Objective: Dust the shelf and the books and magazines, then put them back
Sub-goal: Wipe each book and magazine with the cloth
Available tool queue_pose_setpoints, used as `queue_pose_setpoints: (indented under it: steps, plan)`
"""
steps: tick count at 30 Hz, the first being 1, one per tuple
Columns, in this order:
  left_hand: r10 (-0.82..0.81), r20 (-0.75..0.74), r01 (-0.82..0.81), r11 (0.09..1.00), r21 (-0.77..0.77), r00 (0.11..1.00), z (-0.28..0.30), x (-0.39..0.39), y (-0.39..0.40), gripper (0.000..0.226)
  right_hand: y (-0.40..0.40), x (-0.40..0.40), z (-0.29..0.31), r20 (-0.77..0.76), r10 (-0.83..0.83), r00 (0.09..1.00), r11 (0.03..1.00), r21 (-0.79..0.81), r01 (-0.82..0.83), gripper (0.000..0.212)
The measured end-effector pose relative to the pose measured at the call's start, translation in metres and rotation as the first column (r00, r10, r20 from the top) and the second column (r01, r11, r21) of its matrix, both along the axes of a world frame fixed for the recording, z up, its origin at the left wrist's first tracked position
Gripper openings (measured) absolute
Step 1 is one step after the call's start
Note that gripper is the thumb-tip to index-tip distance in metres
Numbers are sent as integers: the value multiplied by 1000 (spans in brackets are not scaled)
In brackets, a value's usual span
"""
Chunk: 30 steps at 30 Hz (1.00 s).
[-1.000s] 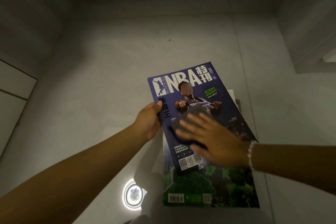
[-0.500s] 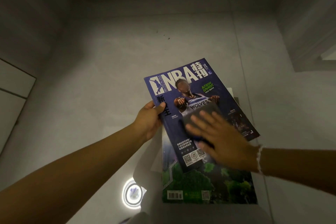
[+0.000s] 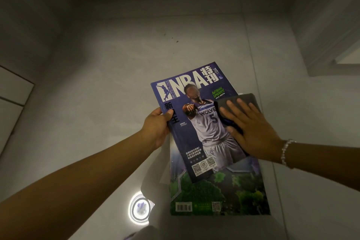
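My left hand has its grip on the spine edge of the NBA magazine, thumb on the cover and fingers curled beneath, holding it tilted above the floor. My right hand lies flat with straight fingers, pressing a dark grey cloth against the cover near its right edge, so that hand's grip is released rather than clenched around anything. Under the magazine sits a second magazine with a green cover, lying on the floor; something pale shows at its far right corner, too hidden for me to name. By my judgement, I am in the middle of wiping this 1 cover, and the shelf itself is not clearly in view. The risks come from how thinly the magazine is supported: with only 1 edge pinched, a hard push from the cloth could bend the cover or lever it out of my left grip onto the magazine below. The cloth already overhangs the right edge, so another sweep outward may carry it off, and since my palm only presses it, it could drop.
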State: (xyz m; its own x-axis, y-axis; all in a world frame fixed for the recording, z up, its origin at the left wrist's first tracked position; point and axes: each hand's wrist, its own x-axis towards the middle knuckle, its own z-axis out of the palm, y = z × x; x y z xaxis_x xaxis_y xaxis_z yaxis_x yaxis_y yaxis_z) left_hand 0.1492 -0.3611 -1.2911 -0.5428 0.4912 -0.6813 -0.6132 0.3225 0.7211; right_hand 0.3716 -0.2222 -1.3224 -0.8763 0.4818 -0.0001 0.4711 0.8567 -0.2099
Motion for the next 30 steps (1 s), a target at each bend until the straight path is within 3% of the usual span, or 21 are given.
queue_pose_setpoints:
  steps: [6,10,17,22,26,30]
  plan:
    - [-10,21,10,999,42,1000,1,-1,-1,24,-76,-10,2,27,380,925,925,-39,-379,50]
    - [-33,56,29,998,62,998,2,-2,-1,21,-58,-23,5,61,523,850,852,-55,-520,48]
    - [-55,75,48,994,96,996,1,-4,-5,27,-10,-63,10,83,172,982,984,-67,-166,65]
    - [-70,71,63,993,99,995,-1,-4,-7,29,-58,-57,7,28,342,939,936,-100,-337,55]
    - [-58,82,50,995,88,995,-1,-5,-6,34,-47,-63,6,11,455,891,888,-76,-453,49]
    - [-36,86,28,995,91,996,1,-3,-4,35,-29,-84,14,74,393,917,916,-126,-382,57]
